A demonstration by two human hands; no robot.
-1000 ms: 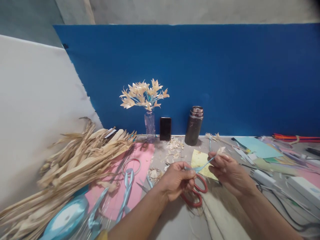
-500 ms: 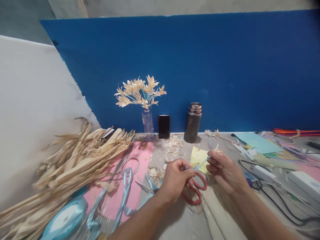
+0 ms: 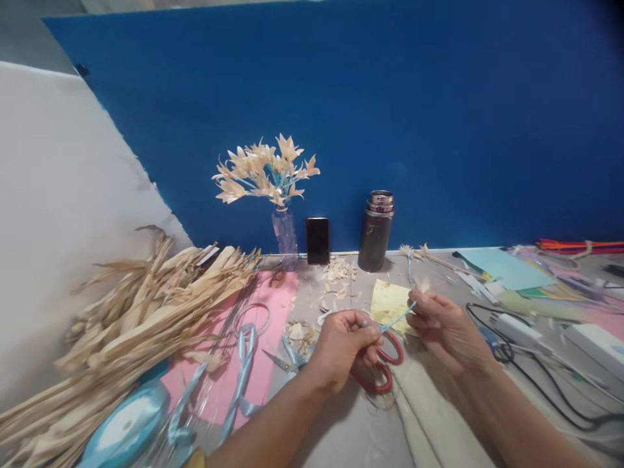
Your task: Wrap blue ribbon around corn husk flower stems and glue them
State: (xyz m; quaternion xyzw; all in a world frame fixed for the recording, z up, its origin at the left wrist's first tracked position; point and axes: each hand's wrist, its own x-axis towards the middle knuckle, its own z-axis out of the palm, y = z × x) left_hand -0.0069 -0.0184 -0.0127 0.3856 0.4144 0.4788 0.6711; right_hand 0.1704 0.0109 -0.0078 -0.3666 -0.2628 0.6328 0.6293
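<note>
A thin light blue stem (image 3: 398, 319), apparently wrapped in ribbon, stretches between my two hands. My left hand (image 3: 344, 344) pinches its lower end between thumb and forefinger. My right hand (image 3: 441, 328) is closed around its upper end, where a pale petal tip (image 3: 424, 285) sticks up above the fingers. Scissors with red handles (image 3: 374, 382) lie under my left hand, their blades (image 3: 279, 361) pointing left. Behind the stem is a yellow paper square (image 3: 387, 300).
Dried corn husks (image 3: 146, 325) are heaped at left, beside a blue ribbon roll (image 3: 127, 422) and pink paper (image 3: 273, 292). Husk flowers (image 3: 263, 169) stand in a clear bottle (image 3: 285, 237), near a phone (image 3: 318, 240) and a dark flask (image 3: 376, 231). Black cables (image 3: 531, 383) lie at right.
The view has tilted down slightly. My right hand has shifted a little to the right, and slightly more of the blue stem shows between the hands. Both hands keep their grip.
</note>
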